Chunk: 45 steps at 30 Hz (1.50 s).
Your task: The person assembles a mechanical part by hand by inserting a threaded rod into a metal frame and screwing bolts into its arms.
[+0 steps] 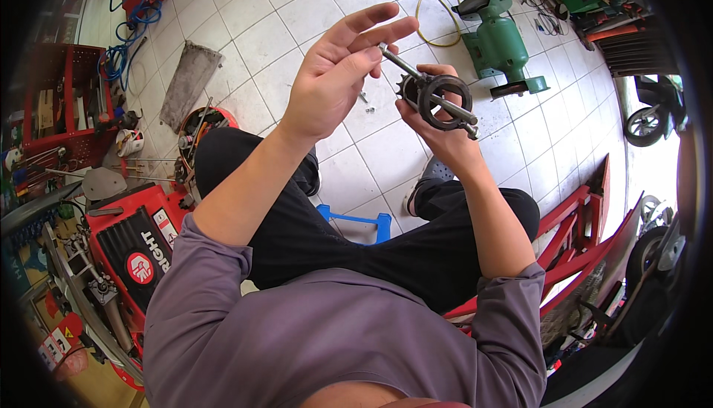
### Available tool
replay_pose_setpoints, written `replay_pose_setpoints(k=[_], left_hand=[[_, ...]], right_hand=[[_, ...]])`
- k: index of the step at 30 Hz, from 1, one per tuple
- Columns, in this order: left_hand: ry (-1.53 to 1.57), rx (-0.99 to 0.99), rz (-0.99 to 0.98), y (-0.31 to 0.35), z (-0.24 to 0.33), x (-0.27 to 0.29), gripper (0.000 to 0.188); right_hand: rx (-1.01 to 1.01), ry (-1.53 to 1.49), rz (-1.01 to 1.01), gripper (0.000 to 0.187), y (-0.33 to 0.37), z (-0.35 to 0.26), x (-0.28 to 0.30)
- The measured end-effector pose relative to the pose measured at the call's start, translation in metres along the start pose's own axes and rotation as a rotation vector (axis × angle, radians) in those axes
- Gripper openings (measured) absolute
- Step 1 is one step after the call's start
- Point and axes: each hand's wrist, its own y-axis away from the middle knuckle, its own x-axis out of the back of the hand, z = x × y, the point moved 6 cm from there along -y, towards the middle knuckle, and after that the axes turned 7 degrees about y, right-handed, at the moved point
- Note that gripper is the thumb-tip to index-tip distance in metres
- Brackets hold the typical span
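Observation:
Above my knees, my left hand point(324, 85) has its thumb and a finger at the near-left end of a long metal bolt point(401, 60), while its other fingers stretch outward. The bolt runs slantwise to a dark metal part with a round ring and a toothed edge point(424, 103). My right hand point(448, 144) grips this ringed part from below and behind, with its palm partly hidden by it. A metal rod end point(464, 115) sticks out through the ring on the right.
A green bench grinder point(499, 44) stands on the white tiled floor point(275, 48) with a yellow cord beside it. A grey plate point(191, 81) lies at left, near a tub of tools point(200, 129). A blue stool point(356, 220) shows between my legs; a red machine point(134, 245) stands left.

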Motion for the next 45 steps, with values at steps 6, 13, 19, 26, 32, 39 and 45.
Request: replay_pose_setpoints(k=[6,13,19,26,32,39,45], left_hand=[[0.000,-0.032,0.062,-0.001,0.000,0.005,0.042],[0.168,0.052,0.220,0.003,-0.010,0.017,0.032],[0.180,0.062,0.195,0.004,-0.015,0.027,0.032],[0.337,0.023,0.142,0.000,-0.010,0.018,0.035],[0.241,0.007,0.236,0.002,-0.010,0.017,0.033],[0.188,0.033,0.156,-0.001,-0.005,0.011,0.034],[-0.245,0.156,0.156,0.002,-0.015,0.029,0.027]], right_hand=[[-0.034,-0.028,-0.017,0.044,-0.001,-0.002,0.000],[-0.069,0.014,-0.045,0.040,-0.001,0.002,-0.001],[-0.082,0.032,-0.054,0.040,-0.001,-0.001,0.001],[-0.110,0.010,-0.069,0.042,0.000,0.002,0.001],[-0.139,0.045,-0.108,0.044,0.002,0.005,0.000],[-0.108,0.085,-0.107,0.043,0.001,0.000,0.001],[-0.095,0.090,-0.097,0.042,0.001,0.002,0.002]])
